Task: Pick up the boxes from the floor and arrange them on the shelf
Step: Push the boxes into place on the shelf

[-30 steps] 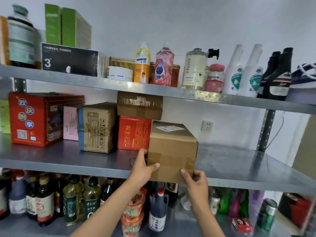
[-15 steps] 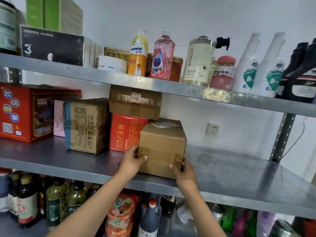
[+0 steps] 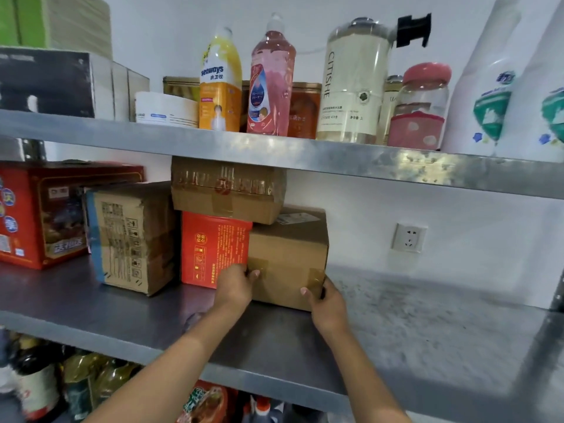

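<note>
- The cardboard box (image 3: 288, 257) sits on the middle shelf (image 3: 412, 325), its left side against the red box (image 3: 213, 251).
- The left hand (image 3: 233, 286) holds the box's lower left front corner, thumb on the front face, the other fingers out of sight round the side by the red box.
- The right hand (image 3: 328, 303) grips the lower right front corner, thumb on the taped front and fingers curled round the right side.
- A flat taped carton (image 3: 227, 190) lies on top of the red box and overhangs the cardboard box's top left.
- Left of the red box stands a brown box with a blue edge (image 3: 131, 236), then a large red carton (image 3: 45, 212).
- To the right of the cardboard box the shelf is bare metal, with a wall socket (image 3: 409, 238) behind.
- The upper shelf (image 3: 305, 157) carries bottles and jars, among them a yellow bottle (image 3: 220, 83) and a pink bottle (image 3: 271, 77).
</note>
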Motion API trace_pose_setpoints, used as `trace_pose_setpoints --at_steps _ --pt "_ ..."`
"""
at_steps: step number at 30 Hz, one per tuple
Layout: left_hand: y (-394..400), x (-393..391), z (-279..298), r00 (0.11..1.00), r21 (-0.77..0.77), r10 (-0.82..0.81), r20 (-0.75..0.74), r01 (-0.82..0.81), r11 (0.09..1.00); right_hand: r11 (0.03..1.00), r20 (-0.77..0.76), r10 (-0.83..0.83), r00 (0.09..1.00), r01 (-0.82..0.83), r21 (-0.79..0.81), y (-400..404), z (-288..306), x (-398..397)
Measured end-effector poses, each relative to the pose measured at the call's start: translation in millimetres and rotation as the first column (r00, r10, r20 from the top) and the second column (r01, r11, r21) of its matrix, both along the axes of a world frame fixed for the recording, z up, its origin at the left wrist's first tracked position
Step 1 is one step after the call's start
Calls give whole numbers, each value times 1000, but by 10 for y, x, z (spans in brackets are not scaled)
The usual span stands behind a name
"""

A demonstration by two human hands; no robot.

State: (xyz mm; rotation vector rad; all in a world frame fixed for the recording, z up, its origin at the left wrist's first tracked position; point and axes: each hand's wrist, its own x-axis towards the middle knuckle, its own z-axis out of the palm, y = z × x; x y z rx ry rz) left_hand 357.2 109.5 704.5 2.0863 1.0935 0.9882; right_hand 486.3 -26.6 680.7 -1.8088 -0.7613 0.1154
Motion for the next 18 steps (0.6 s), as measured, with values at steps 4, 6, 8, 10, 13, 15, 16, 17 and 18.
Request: trace_pose_setpoints --at_steps 4,6,8,10,13,15,16,17,18 --pt "80 140 114 987 77 61 -149 -50 996 1000 1 4 1000 -4 -26 119 -16 206" --pt "113 166 147 975 115 91 -200 -69 991 999 9 20 1000 -19 -50 128 -2 280" --pt "105 160 150 970 122 109 -218 -84 989 997 17 31 999 -29 -68 128 13 302" --pt "51 148 114 961 105 123 -247 -100 989 996 29 25 999 -23 -91 108 15 289" --pt "-76 123 44 947 100 124 -295 -98 990 969 126 11 992 21 -247 57 78 235" --pt "-166 86 -4 946 112 117 -302 -87 990 937 191 7 981 60 -345 4 75 188" --pt "-211 58 -18 940 137 111 -321 -70 988 926 214 10 977 72 -370 -25 65 153" --pt "-267 11 -39 929 171 103 -356 -44 984 918 231 15 973 78 -390 -69 36 93" --pt "-314 -42 -69 917 208 87 -390 -4 978 914 244 25 969 77 -398 -116 5 30"
